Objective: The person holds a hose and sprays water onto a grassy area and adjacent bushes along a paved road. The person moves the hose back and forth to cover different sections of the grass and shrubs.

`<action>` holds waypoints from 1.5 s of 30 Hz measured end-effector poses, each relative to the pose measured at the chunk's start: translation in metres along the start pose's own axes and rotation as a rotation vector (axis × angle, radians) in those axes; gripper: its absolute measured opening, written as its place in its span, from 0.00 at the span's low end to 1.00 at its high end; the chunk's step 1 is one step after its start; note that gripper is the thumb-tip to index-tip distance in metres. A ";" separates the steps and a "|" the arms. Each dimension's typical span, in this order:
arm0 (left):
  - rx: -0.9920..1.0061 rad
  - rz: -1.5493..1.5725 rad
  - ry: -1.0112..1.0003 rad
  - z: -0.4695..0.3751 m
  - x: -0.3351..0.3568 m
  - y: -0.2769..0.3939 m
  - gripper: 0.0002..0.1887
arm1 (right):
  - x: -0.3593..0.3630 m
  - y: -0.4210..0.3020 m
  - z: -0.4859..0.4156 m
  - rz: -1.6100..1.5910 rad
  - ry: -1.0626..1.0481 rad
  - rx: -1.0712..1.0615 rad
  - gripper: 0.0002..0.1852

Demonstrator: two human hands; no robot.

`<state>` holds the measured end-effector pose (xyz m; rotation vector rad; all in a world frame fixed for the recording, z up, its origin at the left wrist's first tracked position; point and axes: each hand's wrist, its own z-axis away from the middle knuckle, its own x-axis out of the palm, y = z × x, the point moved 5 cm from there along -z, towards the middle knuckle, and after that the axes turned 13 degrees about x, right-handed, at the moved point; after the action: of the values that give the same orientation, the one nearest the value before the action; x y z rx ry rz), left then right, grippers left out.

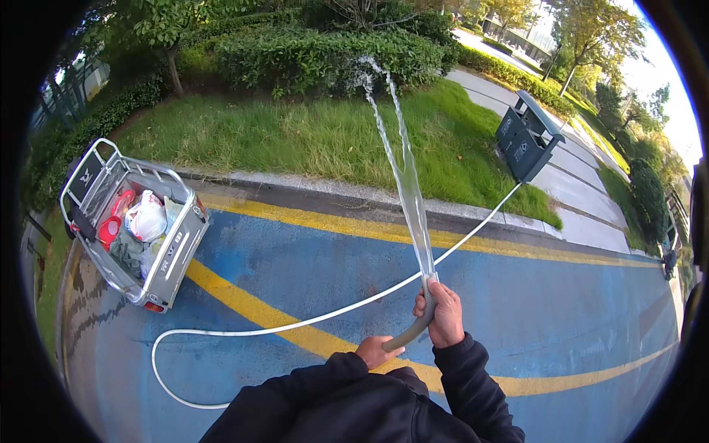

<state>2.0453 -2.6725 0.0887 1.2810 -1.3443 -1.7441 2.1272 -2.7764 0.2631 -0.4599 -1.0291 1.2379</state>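
Note:
My right hand (444,313) grips a grey hose (412,332) close to its mouth, with the thumb near the outlet. Lower down and to the left, my left hand (376,353) is closed around the same hose. Water (410,194) leaves the mouth, splits into two jets and lands on a green hedge (332,58) beyond the grass. A long white hose (332,315) lies across the blue pavement, passing behind the grey one and bending back in a loop at the lower left. Where the hoses join is hidden.
At the left stands a cargo tricycle's metal bed (176,260) filled with bags and red items. A stone curb (354,191) edges the grass (266,133). A dark litter bin (526,138) stands at the upper right beside a paved path (587,191). Yellow lines (249,302) cross the blue pavement (526,315).

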 end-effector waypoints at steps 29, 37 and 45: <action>0.182 0.633 0.489 -0.545 -0.231 0.124 0.14 | -0.069 -0.120 -0.478 0.547 -0.526 0.062 0.08; 0.372 0.894 0.639 -0.661 -0.386 0.109 0.23 | -0.043 -0.183 -0.636 0.861 -0.190 -0.043 0.23; 0.433 1.020 0.761 -0.715 -0.544 0.078 0.23 | 0.041 -0.265 -0.753 1.099 -0.133 -0.165 0.18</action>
<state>2.8974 -2.4961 0.3234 0.9823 -1.4953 -0.2371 2.9010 -2.6499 0.1078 -1.1745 -1.0031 2.1704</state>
